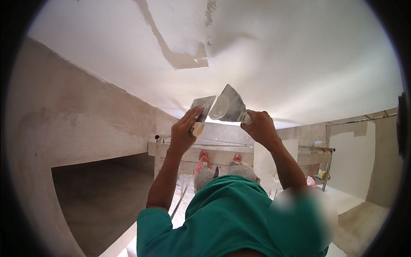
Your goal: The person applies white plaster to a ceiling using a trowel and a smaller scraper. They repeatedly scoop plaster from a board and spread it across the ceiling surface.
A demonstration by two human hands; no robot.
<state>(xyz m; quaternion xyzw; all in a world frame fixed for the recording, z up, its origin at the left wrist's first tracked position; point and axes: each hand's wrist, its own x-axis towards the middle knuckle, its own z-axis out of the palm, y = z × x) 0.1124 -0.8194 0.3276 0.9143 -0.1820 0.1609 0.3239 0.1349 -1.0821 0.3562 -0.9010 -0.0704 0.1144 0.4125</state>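
Note:
My left hand (184,129) is closed around a putty knife (206,103) with a flat grey blade and a worn yellowish handle. In my right hand (262,128) is a wide putty knife (235,105), its flared blade pointing up and left. Pale putty (219,107) smears the left part of that wide blade. The two blades come very close together in front of the wall; whether they touch, I cannot tell. White coating covers most of the wall (282,64), and a bare grey patch (184,60) shows above my hands.
My feet (204,156) stand on scaffold planks (224,159). A metal pipe end (329,149) sticks out at the right, near a small yellow-and-white object (320,174). To the left, a dark rectangular opening (107,192) breaks the bare grey wall (94,124).

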